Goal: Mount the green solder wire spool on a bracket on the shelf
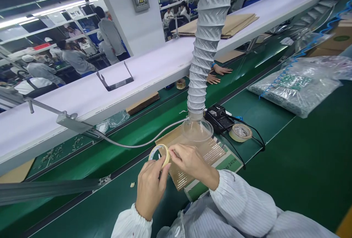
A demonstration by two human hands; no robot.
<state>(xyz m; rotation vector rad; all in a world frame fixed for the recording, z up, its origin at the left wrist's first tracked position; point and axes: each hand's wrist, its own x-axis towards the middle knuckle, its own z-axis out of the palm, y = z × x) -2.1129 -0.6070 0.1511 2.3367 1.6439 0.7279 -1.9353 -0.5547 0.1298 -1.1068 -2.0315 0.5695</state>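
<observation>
My left hand (152,183) is closed on a roll of pale yellow masking tape (166,158), holding it upright above the bench. At the roll's right side, the fingertips of my right hand (189,159) are pinched together; they touch the tape's edge, and whether a loose end lies between them is too small to see. Beneath both hands lies a sheet of brown cardboard (176,135) with rows of thin, shiny strips (213,153) on it. A green-and-white printed board (229,163) shows under its right edge.
A grey duct with a clear hood (198,130) hangs just beyond my hands. Right of it are a black device (219,118) with cables and another tape roll (240,133). Bagged circuit boards (297,82) lie further right. Another person's hands (217,73) rest across the line.
</observation>
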